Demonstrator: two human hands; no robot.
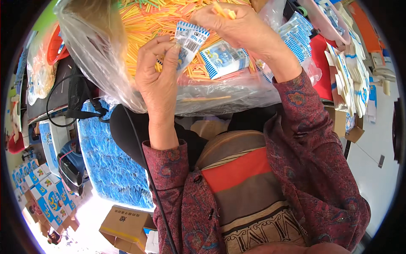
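The left hand [158, 67] has its grip closed on a small printed packet [192, 38], pinched between thumb and bent fingers low on its left side. The packet's long axis runs from between 12 and 1 o'clock down to between 6 and 7, the blue-striped end uppermost; its lower part is hidden by the thumb, and whether the top is open I cannot tell. At 2 o'clock from that hand, the right hand [241, 31] has its grip wrapped around a few yellow sticks [225, 12]. Their tips point toward 10 or 11 o'clock; the rest of their length is lost inside the fingers, so their number is hard to make out.

Directly under both hands spreads a heap of thin yellow, orange and pink sticks [152, 25], cut off by the view's upper edge. On it, at 3 o'clock from the left hand, lies a second packet [224, 61], long axis roughly 9 to 3. A clear plastic bag [228, 99] borders the heap at 6 o'clock and rises in cloudy folds at 9. Beyond the right wrist, more striped packets [298, 31] overlap, partly covered by that arm. Out at 7 o'clock sit massed blue packets [112, 156], individually indistinct, and a cardboard box [124, 224].
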